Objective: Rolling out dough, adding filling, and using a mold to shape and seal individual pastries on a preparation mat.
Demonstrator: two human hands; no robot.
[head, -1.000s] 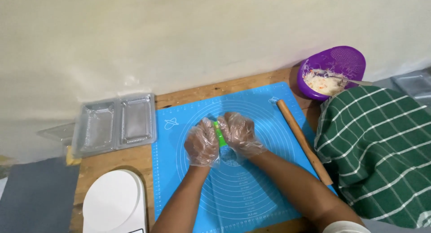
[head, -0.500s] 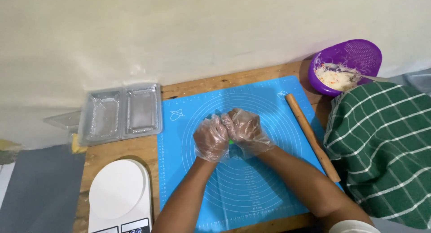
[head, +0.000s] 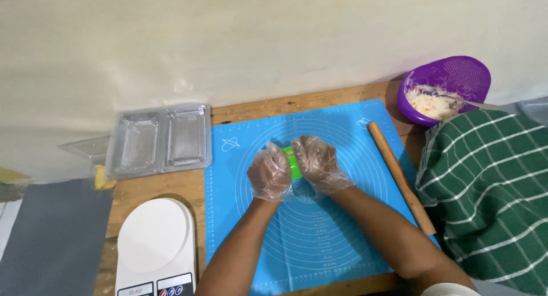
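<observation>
Both gloved hands close in now, left hand [head: 269, 171] and right hand [head: 315, 162] pressed together, fingers cupping the green piece [head: 293, 162] on the blue mat [head: 342, 239]; it's nearly hidden.

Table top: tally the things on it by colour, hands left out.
Blue: 1, baking mat
Green: 2, dough piece, striped cloth
Purple: 1, strainer bowl
Wood: 1, rolling pin
Clear: 1, plastic tray
White: 1, kitchen scale
Total: 7
</observation>
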